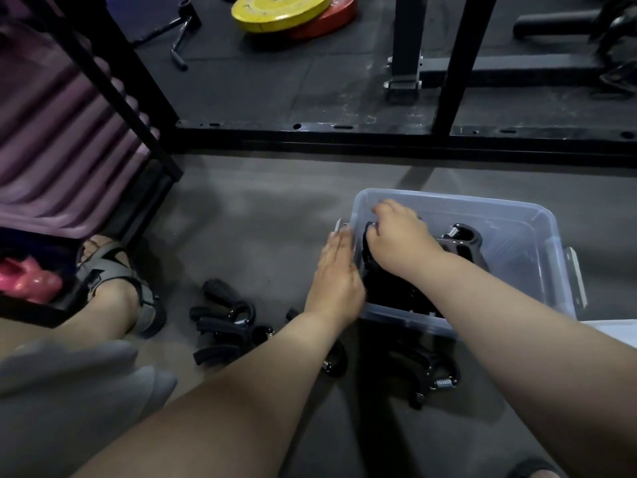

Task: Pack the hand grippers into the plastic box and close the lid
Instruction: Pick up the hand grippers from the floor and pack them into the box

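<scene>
A clear plastic box [510, 215] stands open on the grey floor at the right. Several black hand grippers [462, 238] with steel springs lie inside it. My right hand [400, 236] reaches into the box and is shut on a black hand gripper at the box's left side. My left hand [336, 270] lies flat against the outside of the box's left wall, fingers straight. More black hand grippers [224, 326] lie loose on the floor left of the box, and another [437, 374] lies in front of it.
A white sheet, maybe the lid [613, 331], shows at the right edge. A sandalled foot [117, 281] rests at the left. Purple mats on a black rack [62, 115] fill the left. A black steel frame bar [379, 132] crosses behind; yellow and red weight plates [279, 10] lie beyond.
</scene>
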